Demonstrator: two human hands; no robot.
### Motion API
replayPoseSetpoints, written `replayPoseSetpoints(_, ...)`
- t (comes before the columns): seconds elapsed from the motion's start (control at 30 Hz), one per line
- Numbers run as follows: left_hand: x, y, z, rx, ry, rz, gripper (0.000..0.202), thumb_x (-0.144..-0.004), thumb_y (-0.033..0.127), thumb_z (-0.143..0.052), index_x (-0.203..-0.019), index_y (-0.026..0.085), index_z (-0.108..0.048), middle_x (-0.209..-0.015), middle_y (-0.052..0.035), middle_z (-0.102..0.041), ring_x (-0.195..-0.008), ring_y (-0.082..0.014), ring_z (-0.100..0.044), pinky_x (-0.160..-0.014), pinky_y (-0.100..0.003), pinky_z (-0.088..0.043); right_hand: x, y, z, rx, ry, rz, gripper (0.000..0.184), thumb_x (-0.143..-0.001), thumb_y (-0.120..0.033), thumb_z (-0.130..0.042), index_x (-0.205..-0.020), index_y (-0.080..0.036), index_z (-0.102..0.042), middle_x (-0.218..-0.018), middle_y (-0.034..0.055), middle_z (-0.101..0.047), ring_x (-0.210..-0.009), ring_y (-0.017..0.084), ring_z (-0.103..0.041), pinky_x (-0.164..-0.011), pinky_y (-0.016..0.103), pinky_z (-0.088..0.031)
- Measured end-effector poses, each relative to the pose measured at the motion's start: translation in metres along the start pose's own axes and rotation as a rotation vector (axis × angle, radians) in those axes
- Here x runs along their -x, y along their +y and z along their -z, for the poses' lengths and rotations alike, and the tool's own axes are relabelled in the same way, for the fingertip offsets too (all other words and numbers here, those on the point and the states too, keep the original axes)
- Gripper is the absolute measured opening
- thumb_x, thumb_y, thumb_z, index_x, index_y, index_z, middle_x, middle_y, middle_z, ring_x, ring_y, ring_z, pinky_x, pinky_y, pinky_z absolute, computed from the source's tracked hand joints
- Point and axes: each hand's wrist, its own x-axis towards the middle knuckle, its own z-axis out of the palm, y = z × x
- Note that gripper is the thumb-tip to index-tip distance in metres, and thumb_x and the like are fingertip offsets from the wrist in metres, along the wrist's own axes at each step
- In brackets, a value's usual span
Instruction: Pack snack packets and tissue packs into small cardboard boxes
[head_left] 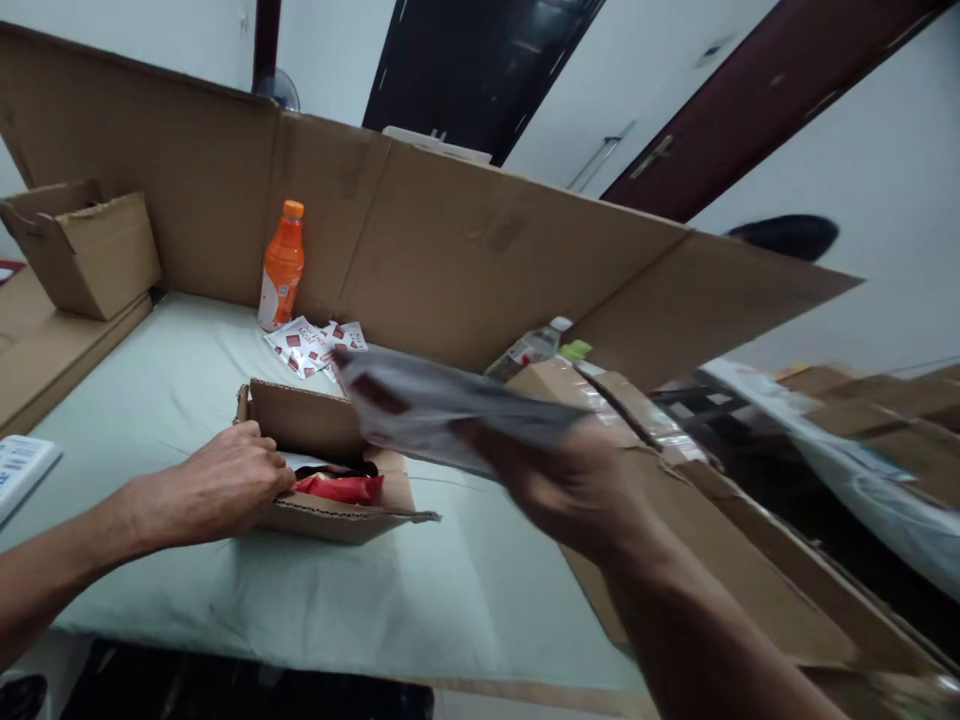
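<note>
A small open cardboard box [304, 420] sits on the pale table cover, with a red packet [337, 488] and something dark inside. My left hand [221, 485] rests on the box's left edge, fingers curled over the rim. My right hand [570, 480], blurred by motion, grips a grey-white plastic packet [435, 405] and holds it above the box's right side.
An orange drink bottle [282, 265] stands by the tall cardboard wall [465, 250]. Small red-and-white sachets [311, 345] lie in front of it. A clear bottle [529, 348] and large open cartons [675, 470] are at the right. Another box [82, 245] sits far left.
</note>
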Motion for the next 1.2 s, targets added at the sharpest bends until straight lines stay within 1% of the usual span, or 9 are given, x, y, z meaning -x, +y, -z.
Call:
replayPoseSetpoints(0.17, 0.0, 0.0, -0.007, 0.001, 0.023, -0.004, 0.02, -0.08, 0.003, -0.061, -0.078, 0.021, -0.07, -0.077, -0.0022, -0.075, -0.074, -0.0229, -0.065, -0.073, -0.038, -0.042, -0.066, -0.013, -0.091, 0.321, -0.767, -0.013, 0.021, -0.089, -0.006, -0.056, -0.088, -0.019, -0.073, -0.079, 0.0032, -0.075, -0.069, 0.016, -0.063, -0.059, 0.025, -0.035)
replayPoseSetpoints(0.33, 0.003, 0.001, 0.0, 0.026, 0.043, -0.027, 0.015, -0.079, 0.005, -0.064, -0.075, 0.019, -0.066, -0.078, -0.0043, -0.075, -0.076, -0.0236, -0.068, -0.078, -0.04, -0.048, -0.086, -0.004, -0.143, 0.227, -1.091, 0.026, 0.02, -0.095, -0.013, -0.058, -0.099, -0.019, -0.077, -0.097, 0.0042, -0.08, -0.082, 0.018, -0.07, -0.067, 0.026, -0.043)
replayPoseSetpoints(0.4, 0.013, 0.001, 0.007, 0.048, 0.202, -0.068, 0.012, -0.082, 0.01, -0.064, -0.091, 0.018, -0.068, -0.104, -0.0101, -0.077, -0.103, -0.0293, -0.07, -0.097, -0.047, -0.049, -0.079, -0.004, -0.132, 0.156, -1.011, 0.064, 0.023, -0.096, -0.015, -0.06, -0.112, -0.022, -0.074, -0.107, 0.0035, -0.079, -0.089, 0.018, -0.07, -0.074, 0.026, -0.047)
replayPoseSetpoints(0.47, 0.028, -0.001, 0.01, 0.058, 0.426, -0.047, 0.028, -0.087, 0.014, -0.062, -0.115, 0.017, -0.065, -0.138, -0.0158, -0.065, -0.133, -0.034, -0.057, -0.114, -0.055, -0.041, -0.07, -0.005, -0.108, 0.118, -0.746, 0.099, 0.029, -0.097, -0.016, -0.058, -0.122, -0.022, -0.07, -0.12, 0.0059, -0.077, -0.102, 0.02, -0.069, -0.086, 0.03, -0.049)
replayPoseSetpoints(0.57, 0.049, -0.004, -0.001, 0.105, 0.656, 0.148, 0.048, -0.093, 0.02, -0.063, -0.14, 0.021, -0.052, -0.153, -0.0163, -0.051, -0.141, -0.0337, -0.051, -0.117, -0.053, -0.044, -0.06, -0.001, -0.079, 0.252, -0.368, 0.07, 0.041, -0.093, -0.022, -0.064, -0.134, -0.019, -0.064, -0.138, 0.014, -0.068, -0.121, 0.029, -0.06, -0.1, 0.042, -0.044)
replayPoseSetpoints(0.73, 0.051, -0.004, -0.036, 0.27, 0.694, 0.246, 0.05, -0.096, 0.026, -0.063, -0.143, 0.021, -0.05, -0.133, -0.0126, -0.068, -0.122, -0.0282, -0.067, -0.105, -0.043, -0.057, -0.078, 0.027, -0.087, 0.371, -0.526, -0.304, 0.021, -0.09, -0.02, -0.059, -0.105, -0.015, -0.073, -0.102, 0.0111, -0.075, -0.09, 0.024, -0.062, -0.076, 0.032, -0.043)
replayPoseSetpoints(0.9, 0.038, -0.004, -0.048, 0.301, 0.724, 0.237, 0.028, -0.101, 0.023, -0.058, -0.128, 0.022, -0.061, -0.113, -0.0061, -0.076, -0.107, -0.0225, -0.072, -0.099, -0.037, -0.059, -0.078, 0.027, -0.081, 0.255, -0.584, -0.295, 0.022, -0.097, -0.026, -0.053, -0.09, -0.016, -0.071, -0.082, 0.0015, -0.069, -0.076, 0.016, -0.059, -0.065, 0.025, -0.039)
replayPoseSetpoints(1.03, 0.033, -0.012, -0.051, 0.225, 0.752, 0.423, 0.048, -0.099, 0.028, -0.06, -0.146, 0.02, -0.052, -0.139, -0.0154, -0.061, -0.126, -0.0295, -0.063, -0.107, -0.047, -0.056, -0.024, 0.011, -0.067, 0.067, -0.642, -0.09, 0.052, -0.107, -0.052, -0.038, -0.112, -0.016, -0.074, -0.115, 0.0118, -0.074, -0.105, 0.025, -0.066, -0.089, 0.036, -0.049)
replayPoseSetpoints(1.2, 0.035, -0.024, -0.056, 0.292, 0.576, 0.353, 0.03, -0.105, 0.03, -0.048, -0.125, 0.025, -0.07, -0.138, -0.0101, -0.063, -0.131, -0.0295, -0.058, -0.11, -0.049, -0.053, 0.031, 0.029, -0.077, 0.149, -0.578, 0.041, 0.087, -0.087, -0.073, -0.065, -0.155, -0.02, -0.051, -0.163, 0.0201, -0.043, -0.152, 0.043, -0.032, -0.12, 0.064, -0.027)
